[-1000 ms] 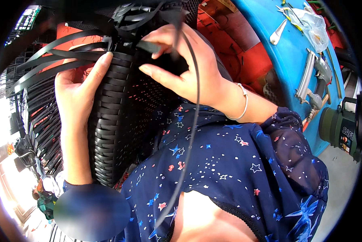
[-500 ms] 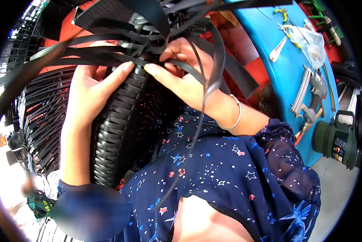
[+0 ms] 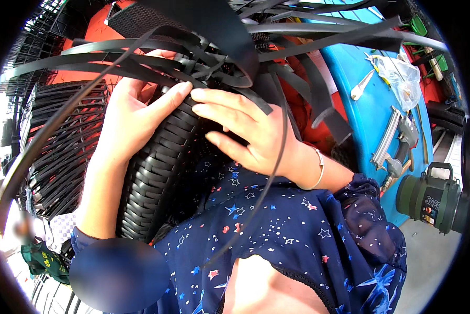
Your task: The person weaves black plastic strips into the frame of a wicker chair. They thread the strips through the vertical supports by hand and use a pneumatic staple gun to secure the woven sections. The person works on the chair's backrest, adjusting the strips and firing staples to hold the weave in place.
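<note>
Letters show in pale print on the dark green, barrel-shaped case point(image 3: 420, 198) with a handle, to the right of the blue surface point(image 3: 352, 112). Half a second ago, the right hand point(image 3: 258, 133) had its thumb up next to the thumb of the left hand point(image 3: 130, 123). Now that thumb is lower down, and the right fingers are stretched out with their tips by the left thumb. The right hand is partly open, with a gap between thumb and fingers; it is hard to tell if its fingertips touch the weave. The left hand holds the thick black woven band point(image 3: 156, 167), thumb on top and fingers tucked behind. The band sits between the left forearm point(image 3: 103, 188) and the starry blue top point(image 3: 276, 220). Loose black strips point(image 3: 329, 41) fan out from its upper end.
</note>
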Motion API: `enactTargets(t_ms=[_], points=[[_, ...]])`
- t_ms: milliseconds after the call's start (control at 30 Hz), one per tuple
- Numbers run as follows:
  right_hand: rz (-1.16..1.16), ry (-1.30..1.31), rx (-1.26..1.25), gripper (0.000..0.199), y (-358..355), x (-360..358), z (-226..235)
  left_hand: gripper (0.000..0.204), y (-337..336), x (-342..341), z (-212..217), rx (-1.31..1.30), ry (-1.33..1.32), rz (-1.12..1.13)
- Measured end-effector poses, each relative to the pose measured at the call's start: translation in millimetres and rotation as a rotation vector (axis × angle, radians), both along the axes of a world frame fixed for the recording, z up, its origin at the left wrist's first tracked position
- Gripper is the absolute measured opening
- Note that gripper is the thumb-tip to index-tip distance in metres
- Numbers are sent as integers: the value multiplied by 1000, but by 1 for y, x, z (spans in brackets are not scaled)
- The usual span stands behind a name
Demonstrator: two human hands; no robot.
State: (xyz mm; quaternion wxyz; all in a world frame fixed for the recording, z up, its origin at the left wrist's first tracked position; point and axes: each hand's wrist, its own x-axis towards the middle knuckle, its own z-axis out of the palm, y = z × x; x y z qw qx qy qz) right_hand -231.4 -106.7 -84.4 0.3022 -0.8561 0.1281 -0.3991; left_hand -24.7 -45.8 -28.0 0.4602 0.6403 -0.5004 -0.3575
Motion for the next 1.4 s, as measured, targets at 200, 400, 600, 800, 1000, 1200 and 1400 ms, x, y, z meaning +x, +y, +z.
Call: enactTargets(t_ms=[200, 400, 600, 800, 1000, 1200, 1400], points=[[-27, -34, -130, 40, -4, 5, -4, 50, 7, 11, 2, -56, 92, -142], [-42, -28, -160, 44, -1, 7, -1, 35, 11, 10, 0, -84, 81, -57], [-67, 12, -176, 52, 1, 8, -1, 20, 11, 10, -2, -128, -13, 73], [-74, 97, -88, 67, 5, 12, 0, 19, 10, 11, -1, -134, 62, 40], [-27, 61, -109, 68, 1, 13, 0, 24, 12, 10, 2, -108, 38, 30], [-42, 44, -97, 69, 4, 12, -7, 31, 14, 5, 4, -93, 82, -47], [-58, -40, -212, 68, -5, 12, -11, 27, 3, 1, 4, -110, -145, -3]])
